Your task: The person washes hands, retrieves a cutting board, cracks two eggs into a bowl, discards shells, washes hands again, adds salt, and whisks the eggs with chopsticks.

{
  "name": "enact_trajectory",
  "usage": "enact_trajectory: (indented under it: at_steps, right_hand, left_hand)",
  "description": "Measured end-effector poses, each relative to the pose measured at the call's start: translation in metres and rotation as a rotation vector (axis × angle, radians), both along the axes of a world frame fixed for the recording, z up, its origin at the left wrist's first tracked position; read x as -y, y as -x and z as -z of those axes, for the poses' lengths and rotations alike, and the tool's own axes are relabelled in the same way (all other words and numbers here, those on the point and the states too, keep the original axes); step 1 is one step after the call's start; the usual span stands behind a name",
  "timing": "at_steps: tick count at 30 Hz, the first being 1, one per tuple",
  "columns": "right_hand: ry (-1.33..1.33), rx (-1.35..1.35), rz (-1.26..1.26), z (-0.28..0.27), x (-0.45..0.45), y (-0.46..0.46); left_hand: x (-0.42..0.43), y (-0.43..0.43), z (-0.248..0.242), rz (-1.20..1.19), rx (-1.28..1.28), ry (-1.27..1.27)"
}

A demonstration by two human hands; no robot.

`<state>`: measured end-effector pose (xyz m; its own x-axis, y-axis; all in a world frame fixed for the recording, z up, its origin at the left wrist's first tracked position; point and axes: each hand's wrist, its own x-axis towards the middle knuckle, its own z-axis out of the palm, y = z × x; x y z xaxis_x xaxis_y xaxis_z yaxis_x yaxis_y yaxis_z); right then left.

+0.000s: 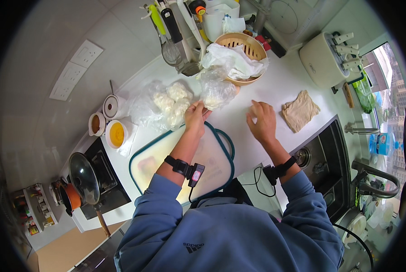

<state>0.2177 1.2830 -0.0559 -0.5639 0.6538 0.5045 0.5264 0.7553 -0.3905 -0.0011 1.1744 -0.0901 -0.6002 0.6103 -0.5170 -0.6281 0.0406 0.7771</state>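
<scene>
My left hand (195,119) pinches the near edge of a clear plastic bag (218,91) with a pale lump inside. That bag lies on the counter against a round bamboo steamer (247,81). Left of my hand, several white dough-like lumps (175,100) sit in another clear plastic bag (141,105). My right hand (262,120) is over the white counter, thumb apart from its bent fingers, holding nothing. Below my left forearm lies a cutting board (206,163) with a dark green rim and handle. A crumpled white cloth (233,59) hangs over the steamer.
A beige folded cloth (300,110) lies right of my right hand, near the dark sink (320,166). At left stand a bowl of yellow liquid (117,134), small pots, and a lidded pan (84,178) by the hob. Utensils (170,37) hang behind; a knife block (320,63) stands back right.
</scene>
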Motion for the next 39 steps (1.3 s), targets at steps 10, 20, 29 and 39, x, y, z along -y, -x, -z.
enact_trajectory:
  at_steps: [10,20,29,39]
  right_hand:
    - [1.713,-0.856,0.075,0.005,0.015,0.08]
    - [1.806,-1.169,0.159,0.01,0.03,0.09]
    - [1.521,-0.863,0.12,0.032,0.022,0.082]
    - [1.151,-0.509,0.295,0.037,0.04,0.049]
  left_hand:
    - [0.012,-0.004,-0.002,-0.061,0.194,-0.154]
    - [0.013,-0.02,-0.007,-0.273,0.353,-0.205]
    - [0.017,-0.016,-0.017,0.005,-0.37,0.022]
    - [0.093,0.04,-0.039,0.091,-1.401,0.509]
